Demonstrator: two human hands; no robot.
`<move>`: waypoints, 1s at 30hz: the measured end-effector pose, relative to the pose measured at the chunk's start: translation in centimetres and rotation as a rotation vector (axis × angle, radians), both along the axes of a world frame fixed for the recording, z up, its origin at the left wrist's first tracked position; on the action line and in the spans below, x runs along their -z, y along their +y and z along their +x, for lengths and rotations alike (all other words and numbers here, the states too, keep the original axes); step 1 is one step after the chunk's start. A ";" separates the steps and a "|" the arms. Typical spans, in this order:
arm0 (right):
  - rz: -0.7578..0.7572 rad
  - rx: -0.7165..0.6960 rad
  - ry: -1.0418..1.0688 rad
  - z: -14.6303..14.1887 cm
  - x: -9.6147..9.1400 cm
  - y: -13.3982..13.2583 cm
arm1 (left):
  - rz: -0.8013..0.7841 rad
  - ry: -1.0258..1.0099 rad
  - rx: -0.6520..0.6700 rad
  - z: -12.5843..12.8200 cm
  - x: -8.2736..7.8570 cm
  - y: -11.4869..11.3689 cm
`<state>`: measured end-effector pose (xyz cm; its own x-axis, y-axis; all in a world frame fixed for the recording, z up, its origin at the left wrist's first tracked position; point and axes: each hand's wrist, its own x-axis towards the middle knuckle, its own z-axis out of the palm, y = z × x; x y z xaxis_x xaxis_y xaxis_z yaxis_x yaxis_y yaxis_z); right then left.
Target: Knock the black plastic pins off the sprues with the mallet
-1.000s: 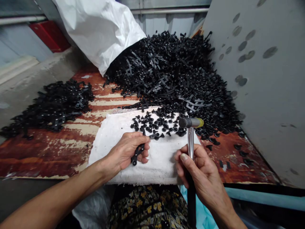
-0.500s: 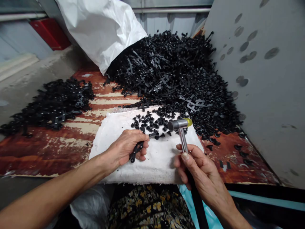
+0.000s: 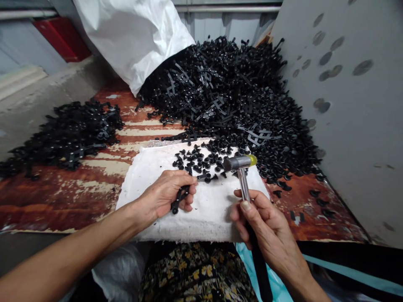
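My left hand [image 3: 166,193] is closed on a black plastic strip piece [image 3: 178,201] over a white cloth pad [image 3: 208,209]. Its fingertips reach toward several small black caps [image 3: 201,161] scattered on the pad's far part. My right hand [image 3: 260,222] grips the shaft of a small hammer [image 3: 239,163]. The hammer's metal head, with a yellow tip, hovers just above the caps at the pad's right side.
A big heap of black plastic parts [image 3: 226,96] spills from a white sack [image 3: 132,37] behind the pad. A smaller pile of black parts [image 3: 66,134] lies to the left on the worn red board [image 3: 63,188]. A grey panel [image 3: 346,117] stands at the right.
The hammer head swung left and tilted, from upright above the pad's right edge to over the caps. My left hand stayed closed on the strip.
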<state>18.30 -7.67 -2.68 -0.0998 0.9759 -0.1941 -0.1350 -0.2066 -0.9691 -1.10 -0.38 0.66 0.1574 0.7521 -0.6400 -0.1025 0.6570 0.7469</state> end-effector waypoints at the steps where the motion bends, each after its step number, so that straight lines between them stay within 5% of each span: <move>1: 0.000 -0.001 0.000 0.0 0.0 0.0 | 0.006 0.000 0.002 0.0 0.0 0.0; 30: -0.003 -0.017 -0.021 0.1 0.2 -0.1 | 0.043 0.042 -0.026 0.3 0.3 -0.4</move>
<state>18.40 -7.80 -2.93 -0.1128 0.9735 -0.1989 -0.1112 -0.2113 -0.9711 -0.80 -0.82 0.36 0.1107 0.7824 -0.6129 -0.0869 0.6219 0.7782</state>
